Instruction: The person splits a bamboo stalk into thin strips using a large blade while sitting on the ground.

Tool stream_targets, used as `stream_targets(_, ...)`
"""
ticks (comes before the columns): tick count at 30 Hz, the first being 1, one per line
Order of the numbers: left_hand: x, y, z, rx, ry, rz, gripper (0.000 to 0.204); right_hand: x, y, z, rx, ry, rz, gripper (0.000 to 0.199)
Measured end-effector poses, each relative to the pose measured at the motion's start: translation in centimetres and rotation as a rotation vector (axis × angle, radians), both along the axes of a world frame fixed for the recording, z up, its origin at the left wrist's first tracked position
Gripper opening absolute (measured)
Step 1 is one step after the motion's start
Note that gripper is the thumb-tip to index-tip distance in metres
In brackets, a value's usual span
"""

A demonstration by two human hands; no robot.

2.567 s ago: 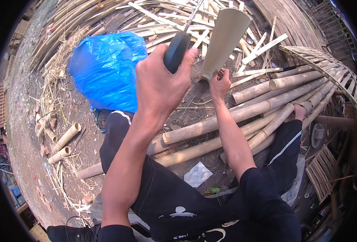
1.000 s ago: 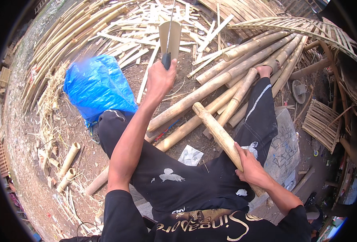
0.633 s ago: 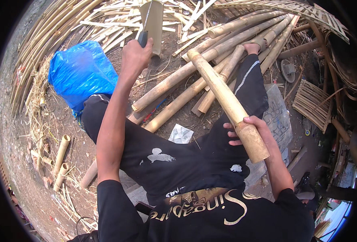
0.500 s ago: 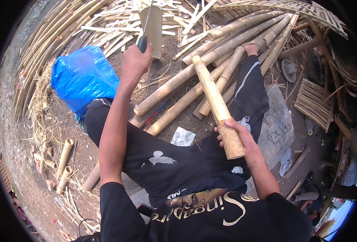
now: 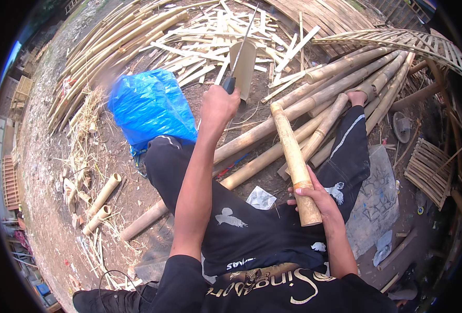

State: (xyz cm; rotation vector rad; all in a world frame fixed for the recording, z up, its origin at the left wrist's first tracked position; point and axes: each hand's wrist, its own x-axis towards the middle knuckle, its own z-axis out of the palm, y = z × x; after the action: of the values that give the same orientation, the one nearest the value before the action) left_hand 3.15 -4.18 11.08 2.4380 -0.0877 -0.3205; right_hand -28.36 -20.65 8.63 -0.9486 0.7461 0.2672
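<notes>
My left hand (image 5: 219,107) is closed round the dark handle of a hand saw (image 5: 241,49), whose long narrow blade points away and upward, seen nearly edge-on. Just behind the saw is a pale, curved, trough-like piece (image 5: 245,68). My right hand (image 5: 317,197) wraps round the near end of a short bamboo pole (image 5: 289,143). That pole slants away from me above my lap, its far end appearing over longer bamboo poles (image 5: 262,130); whether it touches them I cannot tell. A gap separates the saw from the held pole.
A blue plastic sheet (image 5: 153,107) lies by my left knee. Split bamboo strips (image 5: 199,52) are strewn beyond it, and short bamboo tubes (image 5: 105,194) rest at the left. One bare foot (image 5: 357,98) is on the long poles. Slatted bamboo panels (image 5: 429,169) stand at the right.
The whole view has swung left, so the scene sits further right and lower. Both hands keep their holds on the saw and the bamboo pole.
</notes>
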Motion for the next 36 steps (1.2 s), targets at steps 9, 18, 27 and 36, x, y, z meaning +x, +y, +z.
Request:
stream_targets(9, -3.0, -0.8, 0.5, 0.037, -0.038, 0.075, 0.047, 2.4, -2.9, 14.5, -0.614, -0.338, -0.047, 0.099)
stream_targets(18, -3.1, -1.0, 1.8, 0.047, 0.047, 0.044, 0.049, 11.5, -7.2, 25.2, -1.852, -1.219, -0.217, 0.090)
stream_targets(27, -1.9, 0.4, 1.7, 0.197, 0.080, -0.067, 0.053, 17.6, -7.8, 6.6, -1.618, -0.294, 0.507, 0.099)
stream_targets(36, -0.3, 1.4, -1.6, 0.119, -0.097, -0.042, 0.045, 8.7, -5.9, -7.3, -0.982, -0.286, 0.127, 0.116)
